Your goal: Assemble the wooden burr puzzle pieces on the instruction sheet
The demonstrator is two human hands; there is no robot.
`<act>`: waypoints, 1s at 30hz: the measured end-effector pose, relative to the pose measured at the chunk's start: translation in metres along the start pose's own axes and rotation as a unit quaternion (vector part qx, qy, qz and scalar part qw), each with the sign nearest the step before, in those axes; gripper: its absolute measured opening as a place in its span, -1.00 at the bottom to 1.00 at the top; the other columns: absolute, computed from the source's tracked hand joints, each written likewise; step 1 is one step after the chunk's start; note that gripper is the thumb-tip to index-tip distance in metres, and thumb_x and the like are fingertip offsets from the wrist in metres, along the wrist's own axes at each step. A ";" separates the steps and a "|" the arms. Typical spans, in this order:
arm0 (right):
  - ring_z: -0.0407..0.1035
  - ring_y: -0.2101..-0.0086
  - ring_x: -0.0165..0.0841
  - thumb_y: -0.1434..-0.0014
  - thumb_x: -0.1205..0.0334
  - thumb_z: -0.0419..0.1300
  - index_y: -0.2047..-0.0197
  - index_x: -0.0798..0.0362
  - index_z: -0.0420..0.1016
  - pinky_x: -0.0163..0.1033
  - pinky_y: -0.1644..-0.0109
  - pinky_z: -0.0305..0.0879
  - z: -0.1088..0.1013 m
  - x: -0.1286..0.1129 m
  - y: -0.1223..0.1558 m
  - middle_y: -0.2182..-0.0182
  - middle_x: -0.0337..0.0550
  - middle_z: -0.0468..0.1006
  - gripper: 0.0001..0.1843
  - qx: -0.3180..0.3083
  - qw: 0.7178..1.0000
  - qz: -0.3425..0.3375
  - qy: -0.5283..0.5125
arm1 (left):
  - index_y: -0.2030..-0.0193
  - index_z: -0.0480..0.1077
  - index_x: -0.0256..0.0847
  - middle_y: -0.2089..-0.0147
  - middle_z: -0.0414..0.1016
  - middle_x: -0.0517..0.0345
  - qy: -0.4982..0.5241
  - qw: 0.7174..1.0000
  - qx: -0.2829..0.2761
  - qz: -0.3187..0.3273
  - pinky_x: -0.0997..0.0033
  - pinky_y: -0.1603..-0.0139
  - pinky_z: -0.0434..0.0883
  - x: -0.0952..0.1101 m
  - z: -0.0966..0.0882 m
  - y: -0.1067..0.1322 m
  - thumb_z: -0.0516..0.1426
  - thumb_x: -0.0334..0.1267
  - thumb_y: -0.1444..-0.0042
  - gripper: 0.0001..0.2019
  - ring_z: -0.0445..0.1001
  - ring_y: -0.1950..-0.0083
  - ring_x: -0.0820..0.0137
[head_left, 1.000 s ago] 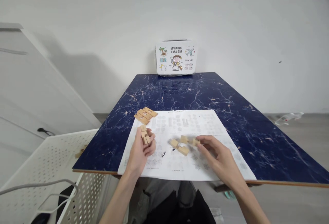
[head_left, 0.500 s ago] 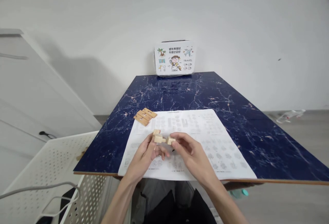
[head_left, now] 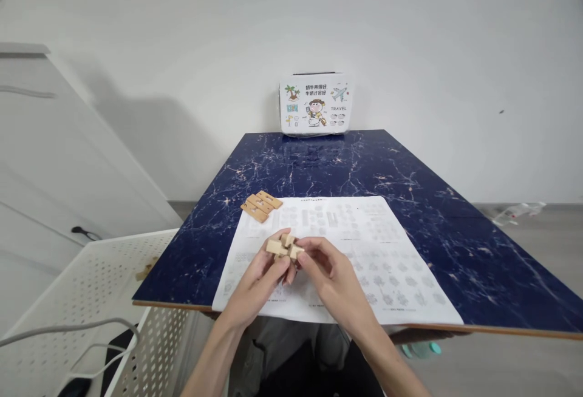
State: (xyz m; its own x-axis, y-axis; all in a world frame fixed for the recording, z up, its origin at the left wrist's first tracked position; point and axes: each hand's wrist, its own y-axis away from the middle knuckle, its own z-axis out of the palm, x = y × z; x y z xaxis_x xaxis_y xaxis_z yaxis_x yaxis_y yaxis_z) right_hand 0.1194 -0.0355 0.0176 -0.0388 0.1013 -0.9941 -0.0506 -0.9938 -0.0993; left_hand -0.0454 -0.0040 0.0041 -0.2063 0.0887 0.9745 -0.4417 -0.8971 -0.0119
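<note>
Blocks [head_left: 277, 247] of pale wood meet crosswise in a small cluster between our two hands, above the near half of the sheet [head_left: 396, 248]. Our left grip [head_left: 257, 274] is closed round the cluster's left side and underside, thumb at the near face. Our right grip [head_left: 336, 278] pinches its right end between thumb and fingers; how firmly, we cannot tell. The sheet is white, printed with rows of grey figures, a dark heading along the far edge and short captions lower down, all too small for us to read.

At its far left corner lie the slats [head_left: 261, 206], orange-brown with cut-out openings, side by side and partly on the table [head_left: 373, 169], which is dark blue with pale veining. At the table's far end, by the wall [head_left: 432, 51], stands the white case [head_left: 291, 119]. On it we read 奶牛养得好, 牛奶才会好 in black, and TRAVEL under a plane at the right; a palm is at the left and a cartoon figure in a hat in the middle. Left of the table we see a perforated white basket [head_left: 159, 336], with a grey cable [head_left: 68, 328] across it.
</note>
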 end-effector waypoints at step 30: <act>0.52 0.15 -0.25 -0.31 0.01 0.23 0.06 -0.02 0.51 -0.13 -0.05 0.44 0.008 0.000 -0.001 0.21 -0.14 0.61 -0.75 -0.001 1.000 -0.012 -0.028 | -0.45 0.21 -0.28 0.53 0.23 0.29 0.117 0.991 -0.022 -0.068 0.46 0.47 0.01 0.012 0.000 0.003 0.17 -0.27 -0.31 -0.41 0.07 0.52 0.54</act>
State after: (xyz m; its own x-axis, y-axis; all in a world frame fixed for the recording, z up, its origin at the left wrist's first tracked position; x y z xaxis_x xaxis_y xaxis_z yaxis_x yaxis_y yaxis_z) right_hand 0.1116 -0.0338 0.0182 -0.0926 0.1282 -0.9874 -0.0495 -0.9910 -0.1240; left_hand -0.0489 -0.0054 0.0162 -0.3356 0.3103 0.8894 -0.5167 -0.8501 0.1016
